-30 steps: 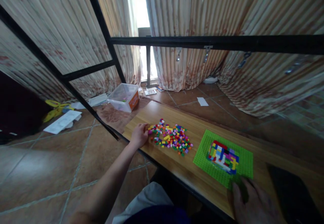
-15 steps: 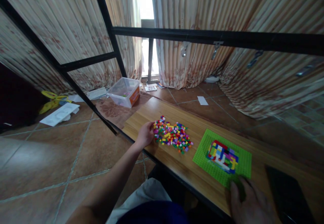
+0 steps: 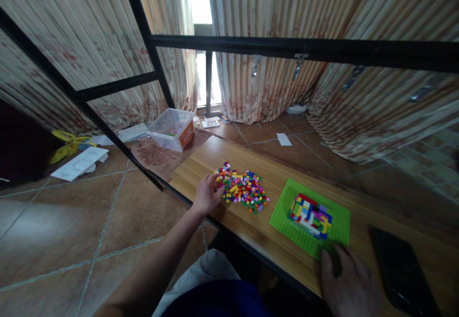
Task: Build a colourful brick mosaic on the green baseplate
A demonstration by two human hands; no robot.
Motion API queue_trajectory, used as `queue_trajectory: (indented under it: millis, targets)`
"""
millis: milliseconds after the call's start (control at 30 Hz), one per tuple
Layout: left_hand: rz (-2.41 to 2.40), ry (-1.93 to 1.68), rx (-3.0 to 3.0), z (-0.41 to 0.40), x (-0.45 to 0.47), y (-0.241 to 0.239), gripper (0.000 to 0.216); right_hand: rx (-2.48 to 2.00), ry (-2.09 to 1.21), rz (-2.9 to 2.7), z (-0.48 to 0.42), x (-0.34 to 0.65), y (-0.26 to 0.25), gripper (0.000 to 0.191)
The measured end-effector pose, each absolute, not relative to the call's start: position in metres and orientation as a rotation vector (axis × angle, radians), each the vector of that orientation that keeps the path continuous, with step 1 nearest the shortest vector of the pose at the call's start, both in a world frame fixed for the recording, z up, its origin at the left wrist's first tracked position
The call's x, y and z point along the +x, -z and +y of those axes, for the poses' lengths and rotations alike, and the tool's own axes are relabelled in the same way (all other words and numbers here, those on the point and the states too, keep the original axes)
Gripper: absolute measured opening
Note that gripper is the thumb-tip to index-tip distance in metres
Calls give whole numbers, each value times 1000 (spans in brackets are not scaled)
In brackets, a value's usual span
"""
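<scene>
A heap of small coloured bricks (image 3: 242, 189) lies on the wooden table (image 3: 272, 245). My left hand (image 3: 207, 194) rests at the heap's left edge with curled fingers touching the bricks; what they hold is hidden. To the right lies a green baseplate (image 3: 337, 221) with a patch of coloured bricks (image 3: 310, 214) built on it. My right hand (image 3: 347, 283) lies at the near corner of the baseplate, fingers spread flat on its edge.
A black phone-like slab (image 3: 401, 271) lies on the table at the right. A black metal frame (image 3: 251, 45) crosses in front. On the tiled floor sit a clear plastic box (image 3: 173, 134), papers (image 3: 79, 163) and a yellow object (image 3: 68, 145). Curtains hang behind.
My left hand has slid right along the table from beside the heap into its left edge. My right hand stays on the baseplate corner. The view has shifted slightly.
</scene>
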State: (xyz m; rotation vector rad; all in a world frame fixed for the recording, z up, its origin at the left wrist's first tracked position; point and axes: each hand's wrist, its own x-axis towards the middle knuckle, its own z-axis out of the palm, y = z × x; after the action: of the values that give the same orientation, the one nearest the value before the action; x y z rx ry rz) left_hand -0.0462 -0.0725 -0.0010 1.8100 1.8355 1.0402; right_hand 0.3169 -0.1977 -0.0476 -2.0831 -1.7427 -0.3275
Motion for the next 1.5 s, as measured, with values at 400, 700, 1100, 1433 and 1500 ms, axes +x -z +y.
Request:
queue_trajectory:
  millis: [400,700,1100,1433,1500]
  targets:
    - [2012,-864,1818,-104,-60,7,53,-2081,312,-1721,-198,317,48,60]
    - [1860,-879,1819,-85,-44,5,49,-2083,313,-1732,-198,320,51,58]
    - [1954,-808,1897,-66,-35,5,39,-2078,286,-1680,-198,317,52,54]
    - [1872,-797,1906,-65,-45,-3,33,-2019,268,-1669,-196,315,50,48]
    - [1831,-864,1877,-65,-47,-4,31,-2018,266,-1664,-196,314,49,49]
